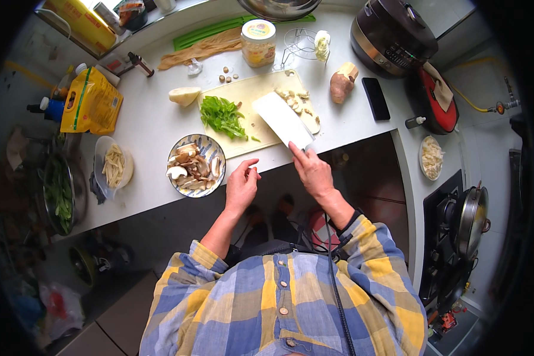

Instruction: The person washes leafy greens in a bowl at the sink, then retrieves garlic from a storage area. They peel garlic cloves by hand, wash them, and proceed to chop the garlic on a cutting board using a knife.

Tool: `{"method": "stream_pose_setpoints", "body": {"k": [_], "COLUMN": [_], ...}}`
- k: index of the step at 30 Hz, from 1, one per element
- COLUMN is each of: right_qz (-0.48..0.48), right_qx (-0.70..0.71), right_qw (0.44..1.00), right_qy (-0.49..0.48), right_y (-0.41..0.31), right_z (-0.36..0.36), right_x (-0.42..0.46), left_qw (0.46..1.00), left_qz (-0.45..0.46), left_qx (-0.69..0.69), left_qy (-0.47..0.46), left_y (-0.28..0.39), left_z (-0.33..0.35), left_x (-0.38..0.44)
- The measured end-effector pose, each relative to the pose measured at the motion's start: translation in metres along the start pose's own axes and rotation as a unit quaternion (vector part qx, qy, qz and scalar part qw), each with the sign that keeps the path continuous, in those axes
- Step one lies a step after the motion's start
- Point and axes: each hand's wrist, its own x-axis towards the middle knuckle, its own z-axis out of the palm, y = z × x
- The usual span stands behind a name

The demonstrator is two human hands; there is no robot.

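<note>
My right hand (pixel 313 173) grips a cleaver (pixel 282 120), whose broad blade lies over the right part of a cream plastic cutting board (pixel 258 91). Its handle is mostly hidden by my fingers. My left hand (pixel 242 184) holds nothing; its fingers are curled but apart, by the counter's front edge. Sliced green pepper (pixel 221 116) is piled on the board's left part. Pale slices (pixel 296 101), perhaps garlic or mushroom, lie beyond the blade. A patterned bowl (pixel 224 171) of sliced mushrooms (pixel 193 167) stands left of my left hand.
Behind the board stand a lidded plastic jar (pixel 259 44) and a wire rack (pixel 299 44). A partly peeled root vegetable (pixel 342 82), a phone (pixel 376 99) and an electric cooker (pixel 389 40) are at right. A plastic tub (pixel 127 167) and a yellow bag (pixel 99 104) stand left; a lidded pan (pixel 471 222) is on the stove.
</note>
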Motion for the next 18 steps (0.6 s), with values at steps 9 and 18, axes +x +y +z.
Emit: {"method": "stream_pose_setpoints", "body": {"k": [9,18], "right_qz": [0.056,0.02], "right_qx": [-0.096,0.061], "right_qw": [0.994,0.997], "right_qy": [-0.002,-0.039], "right_y": [-0.014,-0.015], "right_z": [0.061,0.052], "right_x": [-0.032,-0.015], "left_qw": [1.0,0.918], "left_qz": [0.021,-0.224], "left_qx": [0.009,-0.32], "left_qy": [-0.003,-0.062], "left_y": [-0.034,-0.05], "left_z": [0.004,-0.011], "left_x": [-0.033,-0.01]}}
